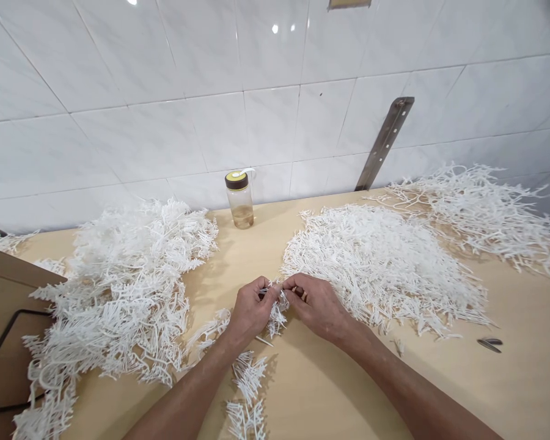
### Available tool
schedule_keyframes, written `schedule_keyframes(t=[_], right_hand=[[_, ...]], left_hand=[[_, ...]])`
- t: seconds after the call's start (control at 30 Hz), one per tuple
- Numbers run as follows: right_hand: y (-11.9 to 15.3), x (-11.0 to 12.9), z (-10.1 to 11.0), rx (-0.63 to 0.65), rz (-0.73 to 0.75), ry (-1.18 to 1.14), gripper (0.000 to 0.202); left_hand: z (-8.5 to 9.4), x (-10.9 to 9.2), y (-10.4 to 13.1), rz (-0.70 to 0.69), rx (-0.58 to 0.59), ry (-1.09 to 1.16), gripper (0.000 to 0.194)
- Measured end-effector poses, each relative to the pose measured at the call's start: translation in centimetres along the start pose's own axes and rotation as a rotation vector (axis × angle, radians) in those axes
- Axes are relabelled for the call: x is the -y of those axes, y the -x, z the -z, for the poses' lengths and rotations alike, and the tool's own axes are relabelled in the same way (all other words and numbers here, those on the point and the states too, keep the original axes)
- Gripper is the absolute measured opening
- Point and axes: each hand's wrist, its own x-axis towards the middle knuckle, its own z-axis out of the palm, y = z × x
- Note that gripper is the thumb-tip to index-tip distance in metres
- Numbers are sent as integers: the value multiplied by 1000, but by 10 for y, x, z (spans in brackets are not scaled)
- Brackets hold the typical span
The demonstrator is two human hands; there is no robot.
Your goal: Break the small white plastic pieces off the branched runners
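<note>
White sprig: plastic-looking, branched; sits at frame centre [277,318], right at the fingertips of both hands, its top end in between them.
Long axis: drops from the fingertips toward lower frame, leaning slightly left; runs alongside the left thumb.
Nearer hand: left hand [251,310], most of the sprig lies just beside it; right hand [317,304] meets only the top end, coming in from the right.
Left fingers: thumb and forefinger pinched on the sprig.
Right fingers: thumb and forefinger pinched at the sprig's top; exact contact too small to tell.
Hand to hand: fingertips nearly meeting, forearms spread to lower left and lower right.
Left pile [132,293]: white sprigs heaped, left of frame, apart from left hand.
Right pile [380,263]: white sprigs, right of centre, just behind right hand; touching or not, can't tell.
Far pile [481,208]: looser white strands, upper right.
Loose sprigs [249,376]: lower centre, between the forearms, nearer the left one.
Bottle [241,205]: upright, clear, dark-and-yellow lid, above centre, well apart from hands.
Dark slivers [489,345]: lower right on worktop [348,391], identity unclear.
</note>
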Motion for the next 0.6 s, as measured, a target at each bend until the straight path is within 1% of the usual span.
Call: schedule_keyframes(t=[0.2, 0.37, 0.5, 0.6], right_hand=[[3, -3, -3, 8, -3, -31, 16], [2, -2, -3, 3, -12, -15, 15], [3, -2, -5, 7, -34, 40, 14], [3, -1, -10, -4, -61, 116, 12]], left_hand=[[1, -3, 0, 12, 15, 36, 42], [1, 0, -2, 17, 23, 41, 40], [0, 3, -2, -26, 20, -36, 38], [-1, 2, -2, -61, -3, -132, 37]])
